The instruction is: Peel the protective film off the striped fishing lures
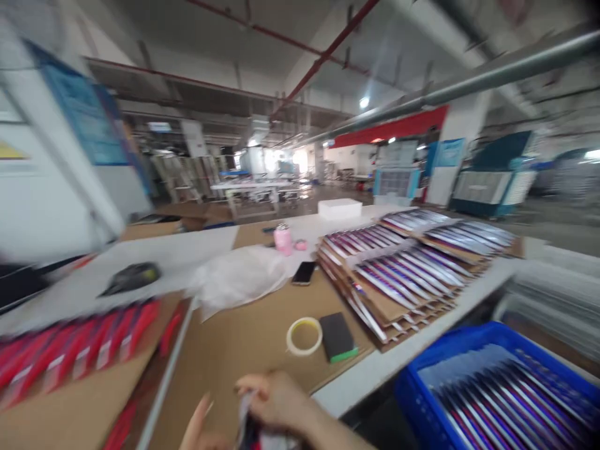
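Observation:
At the bottom edge, my right hand (pixel 284 400) is closed around a whitish crumpled piece, cloth or film (pixel 244 415). A dark and red object (pixel 255 437) shows just under it, mostly cut off by the frame. To its left, my left hand (pixel 200 431) shows only in part, blurred, with one finger stretched up and nothing visible in it. Both hands are over the brown cardboard sheet (pixel 220 350). Beyond my right hand lie a roll of cream tape (pixel 290 340) and a dark block with a green edge (pixel 338 337).
Glossy blue-red strips (pixel 398 275) lie in rows on stacked cardboard at right. More fill a blue crate (pixel 407 390) below the table edge. Red pieces (pixel 105 337) lie on cardboard at left. A phone (pixel 304 273), white plastic bag (pixel 239 275) and pink bottle (pixel 282 239) stand further back.

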A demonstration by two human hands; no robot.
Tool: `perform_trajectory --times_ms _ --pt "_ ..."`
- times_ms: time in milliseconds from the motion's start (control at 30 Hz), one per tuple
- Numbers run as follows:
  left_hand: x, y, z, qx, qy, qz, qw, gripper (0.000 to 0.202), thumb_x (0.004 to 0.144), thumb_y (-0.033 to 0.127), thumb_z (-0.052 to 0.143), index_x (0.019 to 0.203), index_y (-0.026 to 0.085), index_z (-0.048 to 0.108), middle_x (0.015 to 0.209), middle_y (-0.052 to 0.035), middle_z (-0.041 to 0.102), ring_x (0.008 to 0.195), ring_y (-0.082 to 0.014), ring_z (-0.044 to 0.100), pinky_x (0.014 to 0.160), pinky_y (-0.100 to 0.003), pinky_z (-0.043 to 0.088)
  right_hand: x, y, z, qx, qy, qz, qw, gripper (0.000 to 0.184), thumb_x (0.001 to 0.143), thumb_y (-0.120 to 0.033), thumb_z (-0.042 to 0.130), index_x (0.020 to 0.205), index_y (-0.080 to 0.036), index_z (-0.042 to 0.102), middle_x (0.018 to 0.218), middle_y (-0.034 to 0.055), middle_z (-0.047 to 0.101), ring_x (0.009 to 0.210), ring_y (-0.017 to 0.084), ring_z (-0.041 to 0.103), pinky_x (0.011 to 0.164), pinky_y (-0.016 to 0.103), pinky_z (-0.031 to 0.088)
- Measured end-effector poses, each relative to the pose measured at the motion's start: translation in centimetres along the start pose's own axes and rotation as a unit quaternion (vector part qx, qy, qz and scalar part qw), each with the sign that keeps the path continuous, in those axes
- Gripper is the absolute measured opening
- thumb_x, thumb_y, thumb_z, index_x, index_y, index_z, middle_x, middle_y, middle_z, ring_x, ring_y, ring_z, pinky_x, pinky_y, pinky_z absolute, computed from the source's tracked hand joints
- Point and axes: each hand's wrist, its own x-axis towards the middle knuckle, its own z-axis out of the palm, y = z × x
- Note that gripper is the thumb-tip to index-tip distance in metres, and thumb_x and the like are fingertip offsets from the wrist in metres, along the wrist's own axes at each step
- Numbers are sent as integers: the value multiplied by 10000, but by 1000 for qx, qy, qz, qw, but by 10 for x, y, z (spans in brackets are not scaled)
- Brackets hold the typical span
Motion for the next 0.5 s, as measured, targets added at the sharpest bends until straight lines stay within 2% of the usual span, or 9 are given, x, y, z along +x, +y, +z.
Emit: perform_trajectory --times_ms 67,133,200,300,400,500 --pt "-6 -14 -15 -3 -2 -11 1000 502 904 344 540 1358 194 388 1041 -59 655 884 -206 657 803 -397 542 -1 3 -7 25 -21 -23 999 428 827 -134 459 1205 -259 615 1097 -5 727 962 167 688 835 223 492" --pt "-6 -22 -24 -12 -61 -10 998 646 868 272 493 1442 153 221 950 -34 670 856 -186 660 841 -361 521 0 5 -12 37 -30 -38 998 444 816 -101 446 1218 -228 587 1172 32 689 1074 192 636 922 267 447" --pt "-3 -25 -26 -11 -107 -14 994 657 820 232 479 1433 148 258 891 -14 665 816 -172 654 829 -321 512 -2 4 -16 40 -29 -46 998 430 787 -72 453 1171 -213 586 1147 46 685 1080 207 622 923 283 434" --pt "0 -25 -26 -4 -138 -16 990 584 794 216 485 1369 171 395 867 -4 645 762 -162 632 762 -287 515 -7 2 -19 40 -19 -48 998 377 751 -59 474 1074 -220 583 1031 27 696 986 202 640 858 267 448" --pt "0 -25 -25 -1 -162 -11 987 619 771 195 493 1381 173 391 866 -5 630 712 -153 599 688 -263 511 -10 2 -20 46 -11 -49 998 402 733 -52 481 1088 -220 568 1038 24 687 962 196 639 839 258 450" --pt "0 -27 -25 9 -165 -7 986 646 768 174 476 1404 154 367 871 -13 621 691 -153 566 688 -268 501 -9 1 -21 55 -10 -51 997 437 722 -44 476 1112 -222 564 1046 24 689 958 200 643 824 259 457"
